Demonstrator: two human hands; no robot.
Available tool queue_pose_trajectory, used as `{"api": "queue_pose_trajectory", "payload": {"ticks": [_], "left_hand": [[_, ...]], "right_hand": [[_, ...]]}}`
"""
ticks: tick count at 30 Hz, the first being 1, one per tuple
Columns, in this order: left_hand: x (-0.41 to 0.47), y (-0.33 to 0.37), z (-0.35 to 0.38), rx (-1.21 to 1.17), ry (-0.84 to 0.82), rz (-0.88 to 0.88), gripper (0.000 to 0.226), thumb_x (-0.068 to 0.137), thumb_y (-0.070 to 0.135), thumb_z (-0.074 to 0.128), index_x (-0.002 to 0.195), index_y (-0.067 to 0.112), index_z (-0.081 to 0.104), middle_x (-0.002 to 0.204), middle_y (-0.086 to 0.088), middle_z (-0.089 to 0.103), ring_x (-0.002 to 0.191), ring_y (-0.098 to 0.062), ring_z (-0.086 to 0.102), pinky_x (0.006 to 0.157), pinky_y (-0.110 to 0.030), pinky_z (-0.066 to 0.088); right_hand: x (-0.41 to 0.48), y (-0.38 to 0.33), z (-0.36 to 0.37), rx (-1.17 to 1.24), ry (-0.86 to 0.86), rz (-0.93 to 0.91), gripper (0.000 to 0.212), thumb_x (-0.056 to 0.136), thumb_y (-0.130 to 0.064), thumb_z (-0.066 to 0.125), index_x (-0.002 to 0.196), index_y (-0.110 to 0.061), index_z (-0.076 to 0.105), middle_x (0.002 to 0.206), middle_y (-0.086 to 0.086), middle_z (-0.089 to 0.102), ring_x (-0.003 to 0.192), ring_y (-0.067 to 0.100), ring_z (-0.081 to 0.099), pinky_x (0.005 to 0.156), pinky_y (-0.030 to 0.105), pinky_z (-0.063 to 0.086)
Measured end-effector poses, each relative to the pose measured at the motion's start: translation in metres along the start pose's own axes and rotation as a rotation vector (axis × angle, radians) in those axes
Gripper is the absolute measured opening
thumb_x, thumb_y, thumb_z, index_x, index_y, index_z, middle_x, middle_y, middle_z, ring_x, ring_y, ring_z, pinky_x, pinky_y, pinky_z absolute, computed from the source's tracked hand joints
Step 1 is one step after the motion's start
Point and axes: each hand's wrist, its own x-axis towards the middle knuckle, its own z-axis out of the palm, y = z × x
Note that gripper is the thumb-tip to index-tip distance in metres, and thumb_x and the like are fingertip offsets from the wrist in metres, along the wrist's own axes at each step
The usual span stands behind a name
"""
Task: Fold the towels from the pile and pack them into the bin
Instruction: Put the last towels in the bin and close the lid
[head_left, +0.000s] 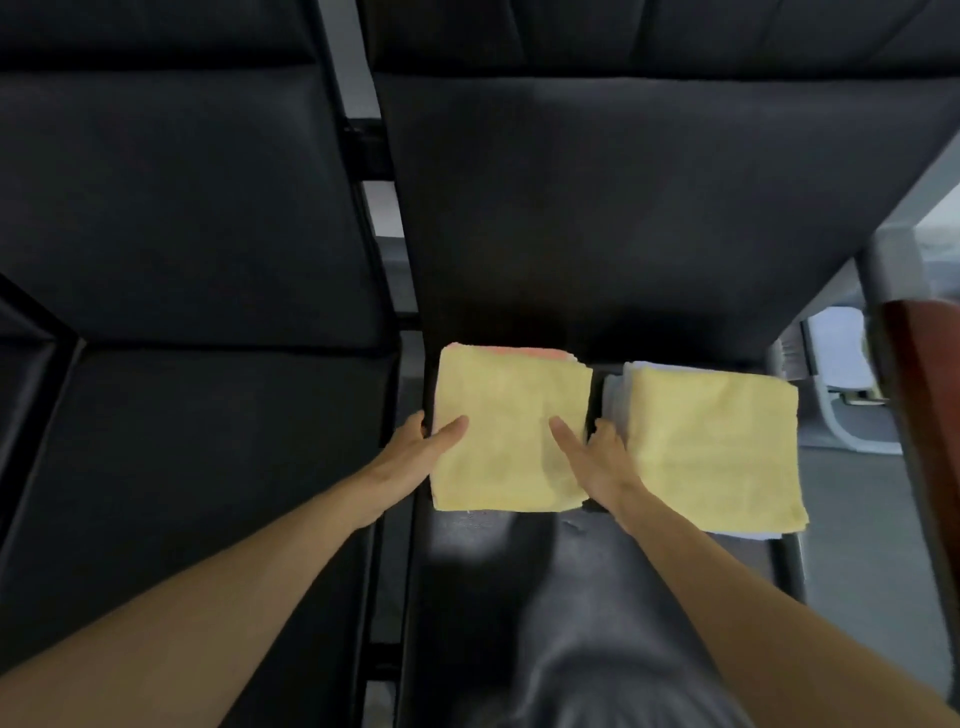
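The left hand (415, 449) and the right hand (597, 460) both grasp the towel stack (509, 431) between them. Each thumb lies on the yellow top towel, and the fingers curl down over the side edges. A pink towel (519, 353) peeks out at the edge farthest from the hands. Just outside the right hand, almost touching its knuckles, sits a second stack (711, 447), also yellow on top with paler towels below.

The step looks like setting or squaring this stack in its place. To do it well, keep both grips level so the layers do not slide. Lower it straight down, then free the right fingers from the narrow gap without dragging the neighbouring pile.

Both stacks sit on a black seat (467, 597). I cannot tell if a dark bin wall surrounds them. A matching seat (208, 467) lies beyond the left hand, a backrest (649, 208) rises ahead, and grey floor (857, 519) shows past the second stack.
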Motion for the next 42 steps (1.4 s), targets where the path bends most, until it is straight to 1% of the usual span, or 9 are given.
{"api": "queue_pose_trajectory", "payload": {"ticks": [8, 11, 15, 18, 22, 25, 31, 37, 42], "left_hand": [[0.066, 0.002, 0.038, -0.032, 0.119, -0.143, 0.12, 0.06, 0.094, 0.032, 0.154, 0.027, 0.002, 0.155, -0.001, 0.026, 0.139, -0.024, 0.034, 0.115, -0.048, 0.03], [0.074, -0.004, 0.041, 0.069, 0.254, -0.142, 0.098, 0.081, 0.079, 0.037, 0.152, 0.015, 0.016, 0.147, -0.006, 0.028, 0.139, -0.026, 0.025, 0.117, -0.046, 0.022], [0.075, -0.019, 0.039, 0.028, 0.277, -0.084, 0.104, 0.068, 0.087, 0.043, 0.145, 0.018, 0.033, 0.136, -0.002, 0.037, 0.133, -0.024, 0.034, 0.114, -0.047, 0.029], [0.083, -0.031, 0.034, -0.09, 0.253, -0.114, 0.115, 0.048, 0.095, 0.052, 0.136, 0.022, 0.042, 0.129, 0.001, 0.049, 0.123, -0.021, 0.048, 0.105, -0.047, 0.042], [0.076, -0.029, 0.032, -0.313, 0.142, -0.071, 0.071, 0.06, 0.059, 0.08, 0.116, 0.018, 0.061, 0.106, 0.0, 0.07, 0.095, -0.015, 0.068, 0.078, -0.031, 0.055], [0.066, -0.042, 0.035, -0.422, 0.103, -0.072, 0.045, 0.069, 0.044, 0.08, 0.104, 0.019, 0.065, 0.098, -0.001, 0.073, 0.088, -0.015, 0.07, 0.068, -0.029, 0.056], [0.024, -0.057, 0.022, -0.554, 0.072, -0.039, 0.082, 0.056, 0.057, 0.084, 0.127, 0.027, 0.054, 0.114, -0.001, 0.069, 0.1, -0.022, 0.069, 0.084, -0.046, 0.057], [-0.035, -0.018, 0.016, -0.592, 0.077, 0.034, 0.051, 0.077, 0.052, 0.072, 0.12, 0.027, 0.062, 0.11, -0.001, 0.072, 0.1, -0.023, 0.068, 0.088, -0.044, 0.055], [-0.093, 0.041, 0.035, -0.576, 0.09, 0.136, 0.047, 0.081, 0.052, 0.068, 0.118, 0.024, 0.063, 0.106, 0.0, 0.073, 0.097, -0.02, 0.069, 0.081, -0.036, 0.055]], "right_hand": [[0.045, 0.007, 0.022, 0.044, -0.037, 0.018, 0.093, 0.089, -0.069, 0.034, 0.15, -0.001, 0.014, 0.154, 0.016, 0.015, 0.142, 0.031, 0.022, 0.114, 0.042, 0.021], [0.048, 0.01, 0.029, 0.119, -0.082, -0.004, 0.093, 0.089, -0.066, 0.041, 0.15, -0.003, 0.012, 0.153, 0.014, 0.014, 0.137, 0.031, 0.03, 0.11, 0.041, 0.031], [0.048, 0.009, 0.035, 0.171, -0.072, 0.014, 0.11, 0.062, -0.089, 0.049, 0.133, -0.006, 0.039, 0.132, 0.01, 0.049, 0.113, 0.028, 0.054, 0.095, 0.046, 0.049], [0.052, 0.01, 0.032, 0.232, -0.08, 0.074, 0.093, 0.063, -0.079, 0.063, 0.121, -0.008, 0.048, 0.109, 0.004, 0.062, 0.093, 0.021, 0.062, 0.084, 0.042, 0.055], [0.054, 0.014, 0.033, 0.325, -0.08, 0.168, 0.074, 0.056, -0.071, 0.076, 0.098, -0.013, 0.057, 0.098, 0.002, 0.067, 0.087, 0.02, 0.065, 0.085, 0.039, 0.056], [0.04, 0.018, 0.039, 0.463, -0.212, 0.267, 0.083, 0.051, -0.069, 0.081, 0.109, -0.013, 0.062, 0.102, 0.002, 0.07, 0.092, 0.022, 0.067, 0.089, 0.039, 0.055], [-0.004, 0.017, 0.034, 0.519, -0.348, 0.181, 0.069, 0.07, -0.064, 0.073, 0.123, -0.02, 0.06, 0.107, 0.001, 0.071, 0.095, 0.021, 0.069, 0.087, 0.039, 0.056], [-0.046, -0.013, -0.011, 0.35, -0.306, 0.061, 0.128, 0.035, -0.097, 0.06, 0.14, -0.024, 0.044, 0.122, -0.005, 0.063, 0.109, 0.021, 0.062, 0.098, 0.042, 0.048], [-0.108, -0.029, -0.087, 0.354, -0.277, -0.175, 0.095, 0.062, -0.084, 0.059, 0.137, -0.028, 0.045, 0.12, -0.008, 0.064, 0.109, 0.015, 0.061, 0.102, 0.041, 0.046]]}}
